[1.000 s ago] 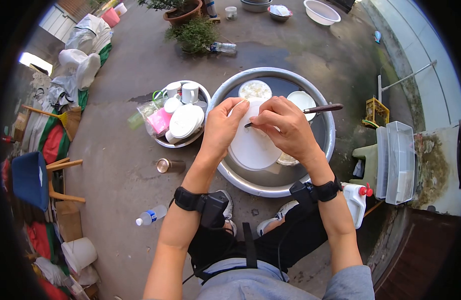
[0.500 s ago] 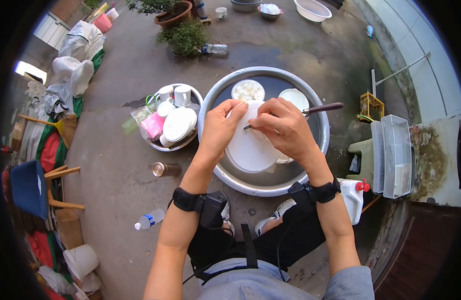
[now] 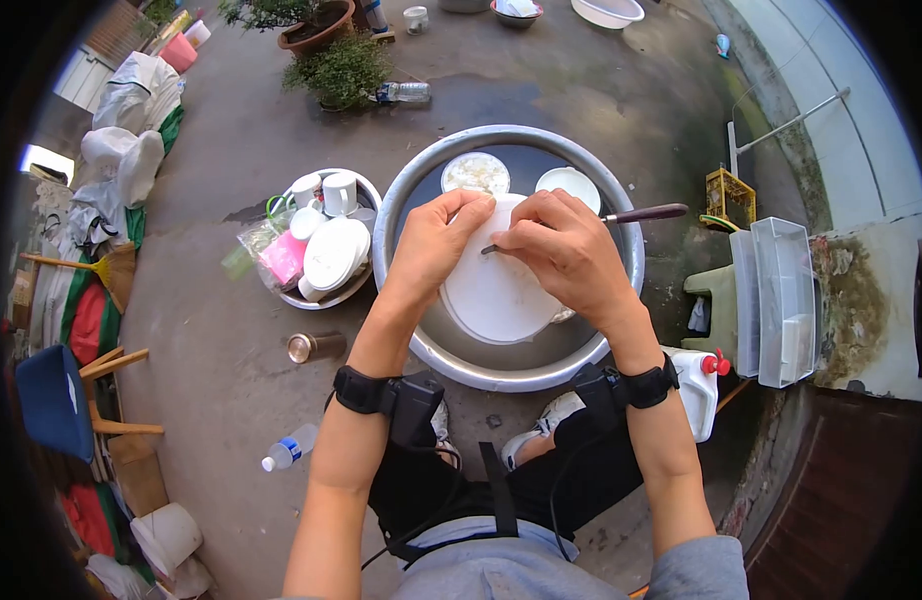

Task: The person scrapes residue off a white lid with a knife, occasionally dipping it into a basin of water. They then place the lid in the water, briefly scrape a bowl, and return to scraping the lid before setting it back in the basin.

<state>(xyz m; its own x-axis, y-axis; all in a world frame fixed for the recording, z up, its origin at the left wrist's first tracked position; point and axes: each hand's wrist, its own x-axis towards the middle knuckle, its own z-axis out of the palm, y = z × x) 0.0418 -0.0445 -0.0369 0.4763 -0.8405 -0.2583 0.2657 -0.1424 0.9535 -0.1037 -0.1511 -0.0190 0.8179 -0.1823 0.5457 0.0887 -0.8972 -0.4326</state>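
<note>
My left hand [image 3: 433,243] pinches the upper left edge of a white round lid-like disc [image 3: 499,300], which is tilted over a large metal basin [image 3: 508,378]. Closed beside it, my right hand [image 3: 561,250] grips a small dark item [image 3: 489,249] whose tip touches the disc's face. A brown handle [image 3: 645,213] sticks out to the right past my right hand; whether it belongs to the same tool is hidden. Behind my hands in the basin are a white tub with pale bits [image 3: 476,174] and a white bowl [image 3: 569,187].
A smaller metal basin [image 3: 331,302] with white cups and a pink packet stands left. Nearer lie a metal flask [image 3: 316,347] and a plastic bottle [image 3: 289,447]. At right are a white jug [image 3: 693,395], clear bins [image 3: 783,300] and a yellow crate [image 3: 730,200].
The view has shifted slightly, so the surroundings appear further left. Both hands keep their hold, and the dark tip sits slightly higher and further left in the picture.
</note>
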